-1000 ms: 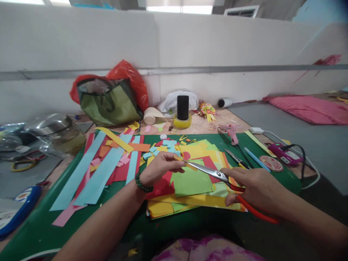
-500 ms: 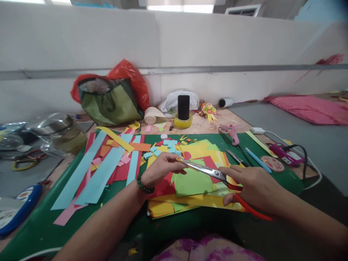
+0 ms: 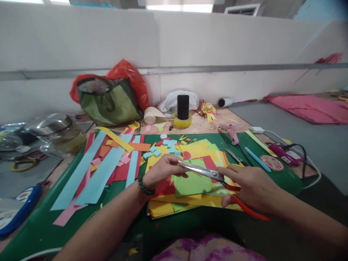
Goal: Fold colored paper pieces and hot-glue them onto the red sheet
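My right hand (image 3: 247, 185) grips a pair of scissors (image 3: 199, 169) with red-orange handles, its thumb and fingers at the loops. The metal blades point left across the paper pile, looking nearly closed. At their tips, my left hand (image 3: 165, 168) is closed in a pinch. A bit of yellow shows there, but what the fingers hold is too small to make out. Below both hands lies a stack of coloured paper, with a light green sheet (image 3: 193, 185) on top, red pieces beside it and yellow sheets (image 3: 163, 208) underneath.
Blue paper strips (image 3: 102, 175) lie left on the green mat (image 3: 54, 228), small blue squares (image 3: 157, 152) behind my left hand. Rightward are a pink glue gun (image 3: 232, 134), a craft knife (image 3: 236, 158) and a light blue pen-like stick (image 3: 257, 159). A phone (image 3: 183, 107) stands on a tape roll (image 3: 182, 122).
The scissors and my right hand have shifted slightly left. My left hand has moved very little, still pinching at the blade tips.
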